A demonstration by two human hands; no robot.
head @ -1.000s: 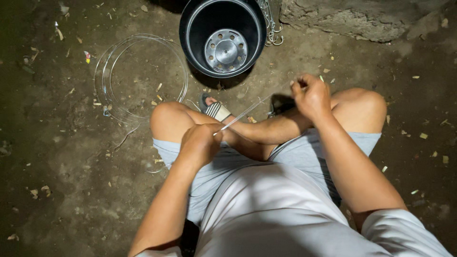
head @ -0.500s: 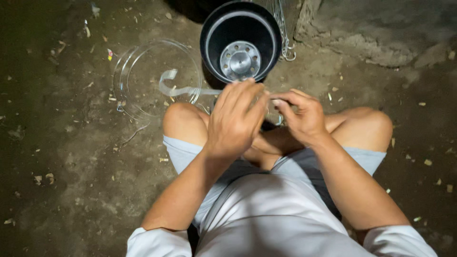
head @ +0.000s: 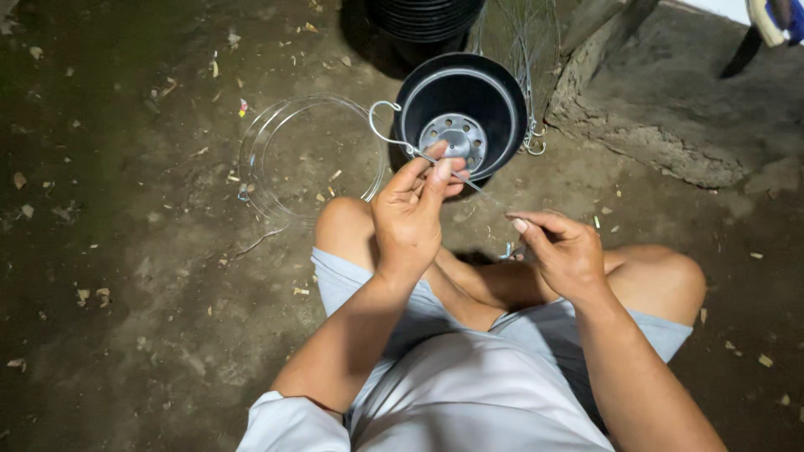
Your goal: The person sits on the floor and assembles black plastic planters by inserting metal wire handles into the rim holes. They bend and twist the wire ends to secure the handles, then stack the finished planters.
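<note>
Since the earlier picture, the left hand (head: 410, 213) has stayed up in front of the knees, and the right hand (head: 563, 249) has moved away from it to the side, so the two hands are now apart. The left arm reaches forward with the wrist bent up. Its grip is pinched shut on a thin wire (head: 394, 138) between the thumb and fingers. The wire has a hook at its far end, which curls over the rim of the black pot (head: 501, 105). The wire runs back toward the right hand, but it is so thin there that it is hard to see. The right hand has its fingers bunched together. I cannot tell if they really hold the wire. The black pot sits on the dirt floor (head: 126, 276) just past the knees. A clear round lid (head: 311, 155) lies beside it. More pots (head: 423, 17) at the top are cut off by the edge.
</note>
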